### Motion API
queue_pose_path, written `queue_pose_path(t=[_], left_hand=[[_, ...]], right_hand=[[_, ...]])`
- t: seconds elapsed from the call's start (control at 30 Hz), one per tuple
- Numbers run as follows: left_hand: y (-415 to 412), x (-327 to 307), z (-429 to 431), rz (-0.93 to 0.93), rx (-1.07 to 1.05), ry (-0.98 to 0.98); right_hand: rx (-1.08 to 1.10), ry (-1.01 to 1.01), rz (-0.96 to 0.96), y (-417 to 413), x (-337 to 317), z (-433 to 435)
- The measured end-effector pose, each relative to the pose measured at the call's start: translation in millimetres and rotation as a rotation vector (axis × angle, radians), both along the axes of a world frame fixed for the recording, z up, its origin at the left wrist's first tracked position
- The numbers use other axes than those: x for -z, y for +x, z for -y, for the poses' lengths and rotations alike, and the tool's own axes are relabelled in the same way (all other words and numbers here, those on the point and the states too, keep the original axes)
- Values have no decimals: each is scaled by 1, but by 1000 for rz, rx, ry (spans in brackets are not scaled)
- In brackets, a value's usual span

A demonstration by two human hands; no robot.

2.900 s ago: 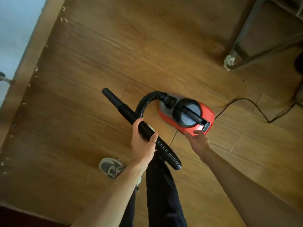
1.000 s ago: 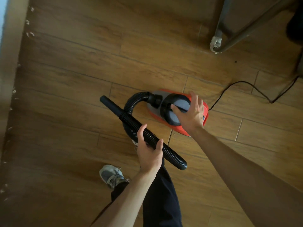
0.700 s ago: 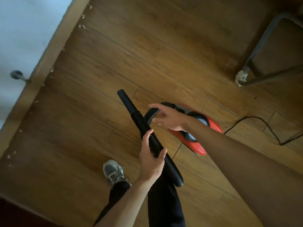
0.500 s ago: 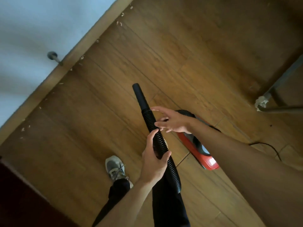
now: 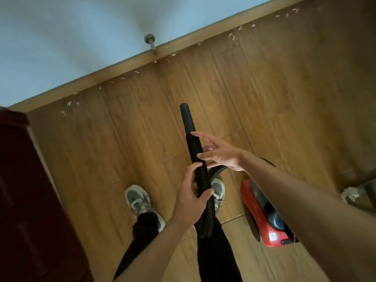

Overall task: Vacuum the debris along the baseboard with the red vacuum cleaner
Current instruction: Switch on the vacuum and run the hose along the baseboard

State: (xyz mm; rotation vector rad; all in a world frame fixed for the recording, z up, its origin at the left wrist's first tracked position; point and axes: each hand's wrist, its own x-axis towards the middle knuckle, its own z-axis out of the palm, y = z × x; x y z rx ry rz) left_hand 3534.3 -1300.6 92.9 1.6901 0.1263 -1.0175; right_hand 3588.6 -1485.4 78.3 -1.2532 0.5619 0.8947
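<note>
The red vacuum cleaner sits on the wooden floor at lower right, partly hidden by my right forearm. Its black ribbed hose rises to a smooth nozzle that points toward the baseboard. My left hand is shut around the hose's middle. My right hand hovers with fingers spread just right of the hose, fingertips at or near it. Small pale scraps of debris lie scattered along the foot of the baseboard from left to far right.
A metal door stop sticks out of the pale wall above the baseboard. A dark red cabinet fills the left side. My two grey shoes stand below the nozzle. A furniture leg wrapped in cloth is at the right edge.
My right hand left the vacuum body and came up beside the hose. My view swung toward the wall, so the baseboard and debris now run across the top. The nozzle points at the baseboard.
</note>
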Motion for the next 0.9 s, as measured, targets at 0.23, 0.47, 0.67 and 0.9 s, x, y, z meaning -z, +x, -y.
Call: queue_pose_path(t=[0.23, 0.47, 0.67, 0.9], left_hand=[[32, -7, -56, -13, -64, -33], [68, -2, -136, 5, -83, -25], [97, 9, -200, 54, -159, -1], [142, 20, -255, 47, -347, 15]], right_hand=[[-56, -14, -51, 50, -2, -69], [-138, -78, -23, 98, 2, -148], [-248, -78, 7, 149, 5, -222], [-219, -199, 146, 199, 11, -302]])
